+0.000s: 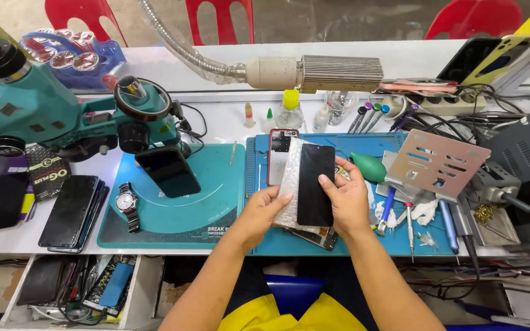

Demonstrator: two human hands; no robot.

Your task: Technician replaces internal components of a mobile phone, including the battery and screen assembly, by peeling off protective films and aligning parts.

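Both hands closed on one piece: right hand [346, 199] grips flat black rectangular glass phone screen [315, 184], long axis upright, left hand [264, 211] pinching its clear bubble-wrap sleeve [289, 184] alongside.

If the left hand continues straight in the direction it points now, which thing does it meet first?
The left hand points up and to the right, and its fingers already touch the bubble-wrap sleeve behind the black phone screen. Beyond these, probably the right hand, though depth is unclear.
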